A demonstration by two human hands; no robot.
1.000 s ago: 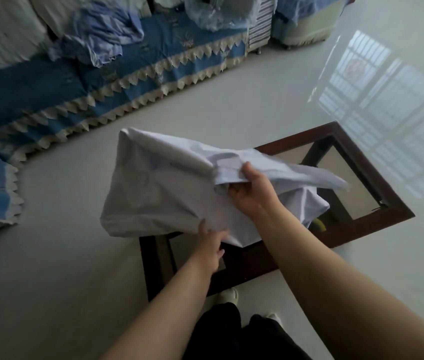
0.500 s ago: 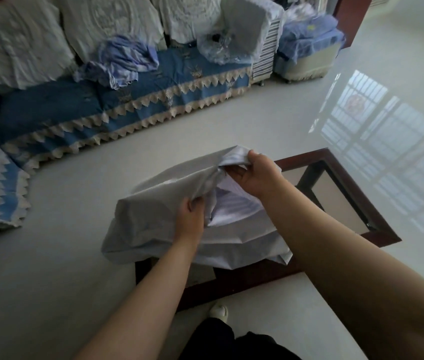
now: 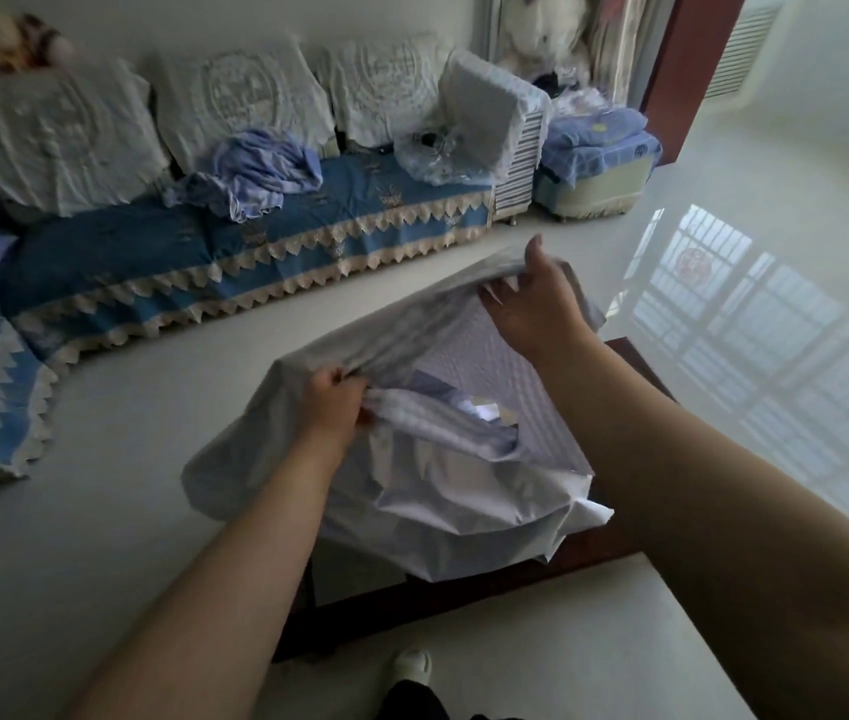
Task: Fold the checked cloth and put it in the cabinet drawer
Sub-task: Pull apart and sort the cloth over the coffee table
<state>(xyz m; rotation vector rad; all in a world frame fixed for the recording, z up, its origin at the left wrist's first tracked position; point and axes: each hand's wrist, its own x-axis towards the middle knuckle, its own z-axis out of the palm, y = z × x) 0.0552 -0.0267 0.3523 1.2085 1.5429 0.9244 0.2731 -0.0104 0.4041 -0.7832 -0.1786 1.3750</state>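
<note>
A pale, finely checked cloth (image 3: 464,491) hangs bunched in the air over a dark wooden glass-topped table (image 3: 635,361). My left hand (image 3: 331,407) grips a gathered fold of the cloth near its middle. Further away and higher, my right hand (image 3: 536,298) pinches the cloth's upper edge, and the stretch between both hands is pulled taut. The lower part of the cloth sags in loose folds and hides most of the table. No cabinet or drawer is in view.
A sofa with a blue lace-trimmed cover (image 3: 235,252) and white cushions runs along the far wall, with a crumpled blue garment (image 3: 256,174) on it. A white fan heater (image 3: 500,132) and a padded stool with folded blue bedding (image 3: 596,163) stand beyond. Glossy floor reflects a window at right.
My hands have drawn apart: the right has lifted away along the cloth's edge, the left holds lower, stretching the cloth between them. My view has tilted up toward the sofa.
</note>
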